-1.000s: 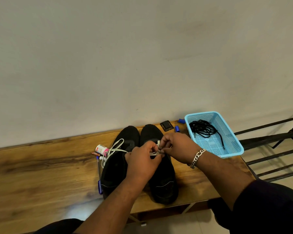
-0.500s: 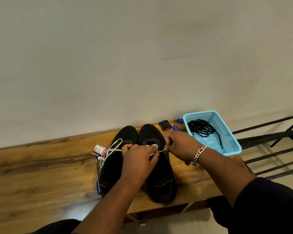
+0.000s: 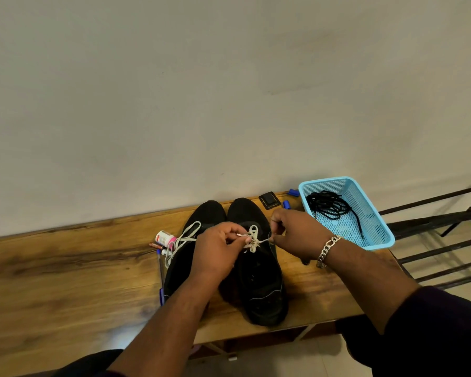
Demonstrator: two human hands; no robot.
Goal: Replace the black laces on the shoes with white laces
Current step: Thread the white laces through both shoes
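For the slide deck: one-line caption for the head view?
Both hands tie a white lace on the right black shoe; black laces fill a blue basket.

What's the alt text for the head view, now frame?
Two hands tie a white lace on the right-hand shoe of a black pair on a wooden bench: the left hand and right hand each pinch a strand. The other shoe has a loose white lace; black laces lie in a blue basket.
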